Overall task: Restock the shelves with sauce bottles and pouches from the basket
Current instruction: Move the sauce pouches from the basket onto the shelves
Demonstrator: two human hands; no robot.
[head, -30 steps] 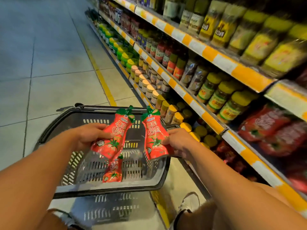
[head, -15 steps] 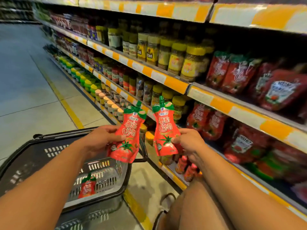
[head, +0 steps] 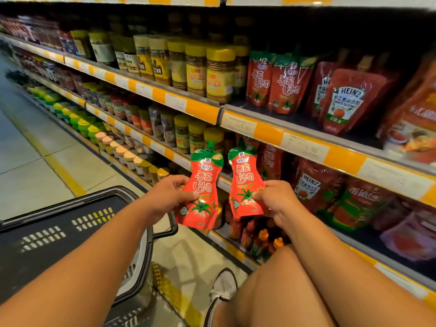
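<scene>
My left hand (head: 165, 197) pinches a red tomato-sauce pouch (head: 203, 185) with a green top by its left edge. My right hand (head: 276, 201) pinches a second, matching pouch (head: 244, 180) by its right edge. Both pouches stand upright side by side in front of the shelves. The dark plastic basket (head: 70, 232) sits on the floor at the lower left, below my left forearm; its inside is hidden from here. Matching pouches (head: 280, 81) stand on the shelf above, next to Heinz ketchup pouches (head: 346, 102).
Shelf edges with orange and white price strips (head: 271, 131) run across the view. Yellow-lidded jars (head: 219, 74) fill the upper shelf's left. Small sauce bottles (head: 257, 239) stand on the lowest shelf by my bare knee (head: 283, 291). Tiled aisle floor with a yellow line (head: 61, 173) lies left.
Both hands lifted the two pouches out of the basket and toward the shelves. My view swung from the basket up to the shelves, closer to the ketchup section.
</scene>
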